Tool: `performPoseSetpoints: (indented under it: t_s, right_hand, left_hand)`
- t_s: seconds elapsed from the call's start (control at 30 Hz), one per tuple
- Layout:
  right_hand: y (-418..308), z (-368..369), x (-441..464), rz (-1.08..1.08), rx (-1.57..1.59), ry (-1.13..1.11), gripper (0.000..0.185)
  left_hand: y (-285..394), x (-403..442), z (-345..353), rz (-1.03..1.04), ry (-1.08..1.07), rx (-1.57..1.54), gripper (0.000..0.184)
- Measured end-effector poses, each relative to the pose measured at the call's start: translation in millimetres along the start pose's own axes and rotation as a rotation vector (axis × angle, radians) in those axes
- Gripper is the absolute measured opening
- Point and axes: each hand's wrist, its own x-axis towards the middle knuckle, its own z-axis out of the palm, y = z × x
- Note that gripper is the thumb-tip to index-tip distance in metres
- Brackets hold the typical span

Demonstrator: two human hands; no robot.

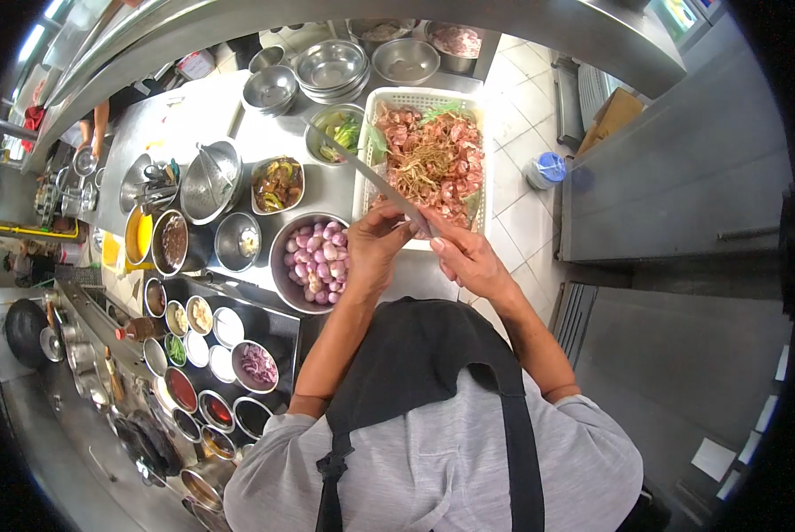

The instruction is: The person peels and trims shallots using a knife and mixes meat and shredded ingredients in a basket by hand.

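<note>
My right hand (468, 258) is closed round the handle end of a long knife (375, 180), whose blade points up and to the left. Close beside it, my left hand (377, 247) has its fingers bent together near the blade's base; what they hold, if anything, is too small to tell. Both hands are over the near edge of a white perforated basket (482, 160) filled with reddish peeled pieces (406, 142) and brown root-like shreds (437, 158). A steel bowl of purple shallots (316, 262) stands just left of my left hand.
Steel bowls (331, 66) stand behind the basket. Left are a bowl of greens (340, 133), a square bowl of dark food (278, 184), a colander (211, 182) and a tray of sauce containers (256, 365). A co-worker's hand (96, 142) shows far left.
</note>
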Motion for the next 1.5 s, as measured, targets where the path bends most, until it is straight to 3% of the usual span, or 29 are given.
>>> performPoseSetpoints:
  t_s: [0.13,0.2,0.53,0.7,0.93,1.1,1.2,1.3,1.5]
  right_hand:
    - [-25,0,-3,0.136,0.194,-0.025,0.055]
    - [-29,2,-5,0.246,0.274,0.085,0.058]
    - [-13,2,-4,0.182,0.220,0.131,0.059]
    - [-14,2,-1,0.162,0.322,0.267,0.057]
    - [-3,1,0,0.226,0.237,0.270,0.052]
    - [-3,5,1,0.174,0.179,0.311,0.052]
    - [-2,3,0,0.131,0.191,0.237,0.050]
    - [7,3,1,0.130,0.187,0.216,0.052]
    - [-1,2,2,0.208,0.180,0.251,0.057]
  left_hand:
    - [9,-2,8,-0.032,0.086,0.029,0.027]
    - [10,-1,7,-0.067,0.049,-0.039,0.028]
    - [12,0,8,-0.068,-0.011,-0.250,0.032]
    - [5,7,5,-0.111,0.124,-0.284,0.032]
    - [7,6,4,-0.098,0.118,-0.275,0.032]
    - [5,4,3,-0.039,0.049,-0.216,0.028]
    - [6,4,6,-0.059,0.116,-0.218,0.028]
    - [6,3,3,-0.154,0.084,-0.237,0.029]
    - [4,3,5,-0.111,0.123,-0.192,0.032]
